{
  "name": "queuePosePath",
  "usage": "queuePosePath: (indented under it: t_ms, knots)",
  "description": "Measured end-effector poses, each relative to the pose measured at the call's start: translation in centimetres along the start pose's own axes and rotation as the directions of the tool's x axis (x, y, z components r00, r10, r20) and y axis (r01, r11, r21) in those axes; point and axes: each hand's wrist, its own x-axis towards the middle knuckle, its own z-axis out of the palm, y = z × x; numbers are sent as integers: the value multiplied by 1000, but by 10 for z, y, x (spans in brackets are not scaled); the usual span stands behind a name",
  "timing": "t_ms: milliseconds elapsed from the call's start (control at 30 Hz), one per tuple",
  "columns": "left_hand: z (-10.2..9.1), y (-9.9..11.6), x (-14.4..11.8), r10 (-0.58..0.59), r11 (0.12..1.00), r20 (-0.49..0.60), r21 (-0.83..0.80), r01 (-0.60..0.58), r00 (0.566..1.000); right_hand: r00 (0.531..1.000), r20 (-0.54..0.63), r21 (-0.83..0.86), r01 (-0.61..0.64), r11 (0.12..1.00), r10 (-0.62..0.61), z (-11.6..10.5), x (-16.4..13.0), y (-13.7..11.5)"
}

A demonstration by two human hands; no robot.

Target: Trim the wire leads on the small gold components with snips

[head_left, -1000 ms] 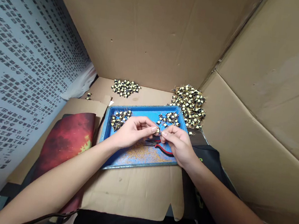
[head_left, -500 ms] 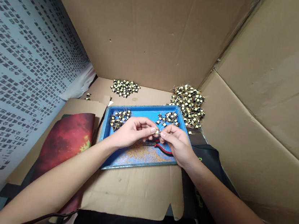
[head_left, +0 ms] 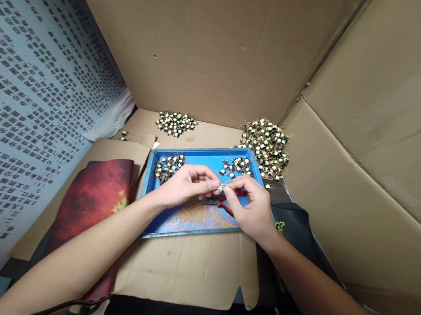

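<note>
Above a blue tray, both hands meet at one small yellow-and-black transformer with thin wire leads. My left hand pinches its body between thumb and fingertips. From the other side my right hand has its thumb and forefinger closed at the transformer's pin end; the fine wires there are too small to follow. Beneath the hands lies a pair of red-and-black handled pliers, partly covered by my right hand. Loose copper-coloured wire clippings are scattered over the tray floor.
Inside the tray are a left pile of transformers and a right pile. Behind it stand a neat heap and a larger wiry heap. Cardboard walls enclose the back and right. A red patterned mat lies left.
My right hand has turned and shifted slightly, its thumb now nearer the transformer's end. The transformer has tilted a little. My left hand has hardly moved.
</note>
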Motion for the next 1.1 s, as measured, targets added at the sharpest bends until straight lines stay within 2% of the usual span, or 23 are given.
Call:
queuePosePath:
  t_ms: [200,333,433,533,600,800,933,1100]
  knots:
    - [1,0,-1,17,998,6,56,-18,1000,972,36,-209,234,950,-232,-8,2,5]
    - [1,-4,-1,47,991,14,125,-49,999,939,115,-288,343,894,-323,-13,3,12]
    - [2,-7,-1,80,974,26,209,-84,996,917,204,-338,394,854,-343,-16,5,15]
    - [4,-9,-1,100,946,16,310,-100,995,912,269,-381,395,836,-309,-17,6,13]
    - [4,-10,-1,112,942,-6,319,-104,994,910,277,-403,402,822,-309,-16,6,9]
    - [4,-9,0,121,979,-84,175,-105,989,897,247,-377,438,816,-367,-12,4,3]
    - [5,-3,0,64,992,-109,114,-51,992,924,181,-326,379,866,-336,-13,5,6]
    - [3,-1,2,9,1000,-75,-6,-10,997,940,157,-288,336,897,-302,-12,5,7]
